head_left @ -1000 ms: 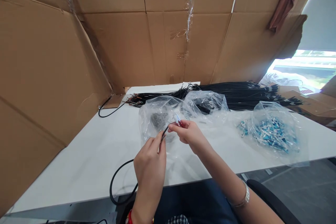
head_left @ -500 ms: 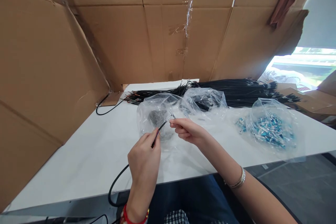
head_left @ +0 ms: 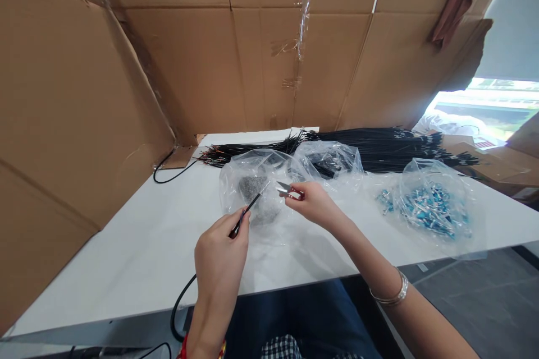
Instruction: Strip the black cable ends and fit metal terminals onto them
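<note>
Black cable [head_left: 251,201] is pinched between thumb and fingers of the left hand [head_left: 221,252], its end standing out past the fingertips toward the right hand [head_left: 319,206]. That end finishes in a pale tip [head_left: 264,187], so the covering there seems to be off already. The right hand grasps red-handled snips [head_left: 290,189], blades parted and just right of the tip, apart from it; nothing is being cut at this instant. Whether the tip is fully trimmed is too small to tell. Beyond the left fingertips lies a clear bag [head_left: 231,171] with grey contents [head_left: 251,186]. Well right of the right fingers are blue-and-silver pieces [head_left: 438,207], none visibly on this end. Beyond both hands lies a large cable bundle [head_left: 374,148], so much may be left.
</note>
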Tool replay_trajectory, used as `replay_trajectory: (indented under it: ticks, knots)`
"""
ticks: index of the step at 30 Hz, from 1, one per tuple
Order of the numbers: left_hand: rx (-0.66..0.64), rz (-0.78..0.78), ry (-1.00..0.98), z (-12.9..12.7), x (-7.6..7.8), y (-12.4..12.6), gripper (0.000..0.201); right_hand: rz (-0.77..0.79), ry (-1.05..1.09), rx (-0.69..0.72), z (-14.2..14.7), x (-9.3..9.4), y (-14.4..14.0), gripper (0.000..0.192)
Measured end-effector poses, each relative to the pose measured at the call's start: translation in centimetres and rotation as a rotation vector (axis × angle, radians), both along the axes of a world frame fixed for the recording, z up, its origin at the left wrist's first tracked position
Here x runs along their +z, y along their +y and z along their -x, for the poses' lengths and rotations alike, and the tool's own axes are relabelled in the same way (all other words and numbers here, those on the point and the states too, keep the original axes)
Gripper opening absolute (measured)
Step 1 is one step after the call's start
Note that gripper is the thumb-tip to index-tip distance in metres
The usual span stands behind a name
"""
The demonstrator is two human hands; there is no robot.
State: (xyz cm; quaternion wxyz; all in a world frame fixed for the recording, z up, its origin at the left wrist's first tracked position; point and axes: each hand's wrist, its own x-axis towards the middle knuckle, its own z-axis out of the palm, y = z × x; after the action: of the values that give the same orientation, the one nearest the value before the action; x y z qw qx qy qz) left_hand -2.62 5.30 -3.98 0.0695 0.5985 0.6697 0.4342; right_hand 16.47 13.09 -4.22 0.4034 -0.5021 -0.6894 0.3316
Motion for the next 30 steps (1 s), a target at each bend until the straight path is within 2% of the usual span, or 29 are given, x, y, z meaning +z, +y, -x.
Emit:
replay_trajectory:
  ticks: [8, 11, 13, 15, 16, 18, 21, 24, 30]
  knots:
    - [0.014, 0.037, -0.085, -0.2, 0.6, -0.3, 0.019, -0.084, -0.171, -0.106, -0.3, 0.7, -0.9, 0.038]
    - [0.024, 0.058, -0.110, -0.1, 0.9, -0.4, 0.020, -0.144, -0.137, -0.203, -1.0, 0.5, -3.3, 0.034]
    - [0.030, 0.070, -0.128, 0.0, 1.1, -0.5, 0.020, -0.160, -0.077, -0.226, -1.6, -0.6, -5.8, 0.031]
    - [0.031, 0.077, -0.144, 0.1, 1.2, -0.7, 0.021, -0.162, 0.051, -0.098, -2.0, -2.3, -8.4, 0.029]
    - [0.028, 0.079, -0.149, 0.1, 1.2, -0.7, 0.022, -0.142, 0.045, -0.017, -2.2, -3.3, -9.6, 0.025]
    - [0.024, 0.081, -0.155, 0.0, 1.2, -0.9, 0.022, -0.101, -0.035, 0.119, -2.3, -5.2, -11.5, 0.013]
    - [0.016, 0.080, -0.156, -0.3, 1.3, -1.1, 0.022, -0.056, -0.207, 0.174, -2.3, -7.3, -12.8, 0.023]
    - [0.005, 0.081, -0.155, -0.4, 1.6, -1.3, 0.024, -0.049, -0.341, 0.149, -2.0, -8.1, -12.9, 0.032]
    - [0.012, 0.097, -0.168, -0.1, 1.7, -1.3, 0.025, -0.069, -0.494, 0.125, -1.6, -7.7, -12.8, 0.032]
